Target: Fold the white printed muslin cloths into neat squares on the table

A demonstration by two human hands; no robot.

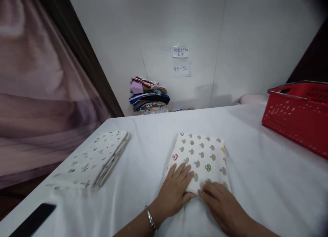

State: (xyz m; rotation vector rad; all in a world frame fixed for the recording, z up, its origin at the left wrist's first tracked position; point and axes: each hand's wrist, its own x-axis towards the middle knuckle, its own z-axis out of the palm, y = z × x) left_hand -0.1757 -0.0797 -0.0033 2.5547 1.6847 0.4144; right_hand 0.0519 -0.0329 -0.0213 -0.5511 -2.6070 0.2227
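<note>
A folded white cloth [197,155] printed with grey, green, red and yellow mushrooms lies in front of me. My left hand [175,189], with a silver bracelet at its wrist, rests flat on the cloth's near left part, fingers stretched out. At the near edge, my right hand [220,202] has its fingers curled over the fabric, pinching the edge; part of its grip is hidden. Off to the left lies another folded white cloth [89,158] with a leaf-like print, apart from both hands.
A white sheet [148,141] covers the table. A red plastic basket [294,117] stands at the right. Beyond the far edge is a stack of folded fabrics [150,96]. A dark flat object [34,220] lies lower left, near a pink curtain [38,83].
</note>
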